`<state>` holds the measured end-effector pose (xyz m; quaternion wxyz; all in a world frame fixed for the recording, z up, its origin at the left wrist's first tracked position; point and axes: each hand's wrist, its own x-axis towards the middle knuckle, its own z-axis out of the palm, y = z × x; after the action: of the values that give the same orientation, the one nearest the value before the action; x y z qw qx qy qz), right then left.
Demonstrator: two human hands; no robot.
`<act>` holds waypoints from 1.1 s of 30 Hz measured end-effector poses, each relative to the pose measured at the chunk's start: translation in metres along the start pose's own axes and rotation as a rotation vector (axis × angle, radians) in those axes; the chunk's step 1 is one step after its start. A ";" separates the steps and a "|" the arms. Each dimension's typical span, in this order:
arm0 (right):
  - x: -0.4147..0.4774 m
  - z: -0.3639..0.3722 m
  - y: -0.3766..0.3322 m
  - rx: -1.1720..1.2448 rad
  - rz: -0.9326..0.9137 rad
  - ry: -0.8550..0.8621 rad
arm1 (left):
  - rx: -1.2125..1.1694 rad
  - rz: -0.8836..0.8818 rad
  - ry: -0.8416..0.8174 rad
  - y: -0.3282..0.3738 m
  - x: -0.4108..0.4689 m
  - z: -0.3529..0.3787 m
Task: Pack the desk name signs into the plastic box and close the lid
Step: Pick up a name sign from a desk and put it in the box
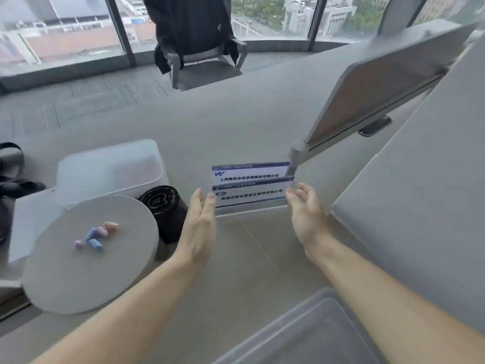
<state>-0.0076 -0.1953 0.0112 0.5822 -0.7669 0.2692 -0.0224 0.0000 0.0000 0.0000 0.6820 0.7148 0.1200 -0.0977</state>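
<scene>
Two clear acrylic desk name signs stand upright on the grey floor, one behind the other. The front sign (250, 197) and the rear sign (249, 172) both carry white cards with blue bars and dark print. My left hand (200, 222) is at the front sign's left edge with fingers extended, its fingertips at or touching the edge. My right hand (305, 211) is beside the right edge, fingers spread, a small gap showing. The clear plastic box lid (312, 334) lies at the bottom right. A frosted plastic box (110, 169) sits upside down at the left.
A round grey table (86, 271) with several pastel chalk pieces (95, 236) stands at the left. A black roll of bags (164, 206) lies beside it. A grey desk panel (409, 206) and a partition (380, 82) stand at the right; an office chair (199, 48) stands by the window.
</scene>
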 end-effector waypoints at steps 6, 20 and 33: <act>0.053 0.019 0.027 0.051 0.072 0.027 | 0.041 0.016 0.061 -0.025 0.039 0.022; 0.043 0.041 0.036 0.210 0.040 0.036 | 0.075 0.091 0.200 -0.046 0.044 0.028; -0.077 -0.048 -0.085 -0.022 -0.150 0.014 | 0.258 0.331 0.125 0.106 -0.067 -0.021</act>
<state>-0.0568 -0.1890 0.1250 0.5686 -0.7910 0.2154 -0.0682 -0.0320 0.0140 0.1224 0.5827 0.8109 0.0295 0.0458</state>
